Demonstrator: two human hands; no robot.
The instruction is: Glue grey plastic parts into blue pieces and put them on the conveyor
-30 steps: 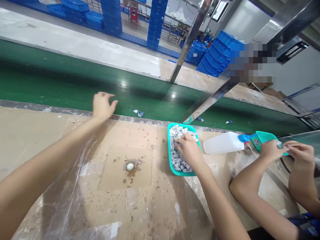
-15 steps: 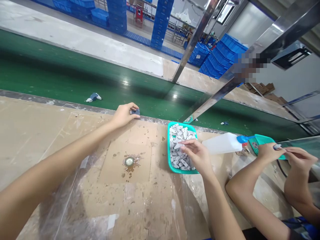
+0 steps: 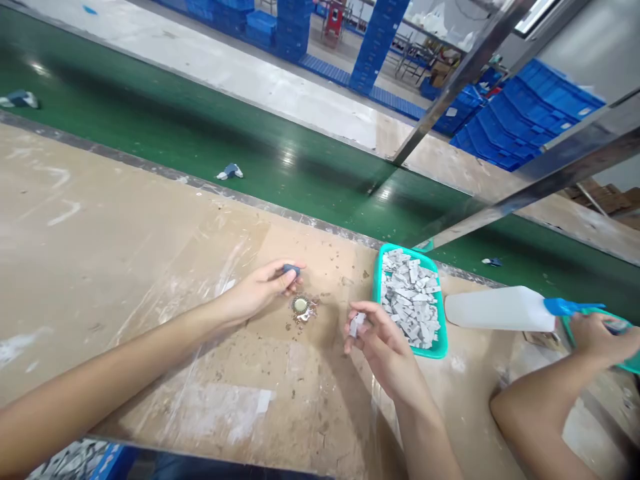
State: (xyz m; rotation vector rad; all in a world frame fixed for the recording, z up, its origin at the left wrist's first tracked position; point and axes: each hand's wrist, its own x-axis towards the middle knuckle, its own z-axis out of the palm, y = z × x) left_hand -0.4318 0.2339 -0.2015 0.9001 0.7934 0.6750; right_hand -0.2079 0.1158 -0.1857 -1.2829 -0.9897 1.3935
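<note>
Between the fingertips of my left hand is a small dark blue piece, held just above and left of a round metal cap on the cardboard-covered table. My right hand pinches a light grey piece to the right of that cap. Wet spots surround the cap. Right beside my right hand stands a teal basket full of similar grey pieces.
A white bottle with a blue nozzle lies right of the basket. Beyond it, another person's hand works over a second teal basket. Blue-and-white pieces lie on the green conveyor. A metal post rises behind.
My left hand has come back from the conveyor edge toward the cap with the blue piece. My right hand has left the basket with a grey piece. The view has shifted.
</note>
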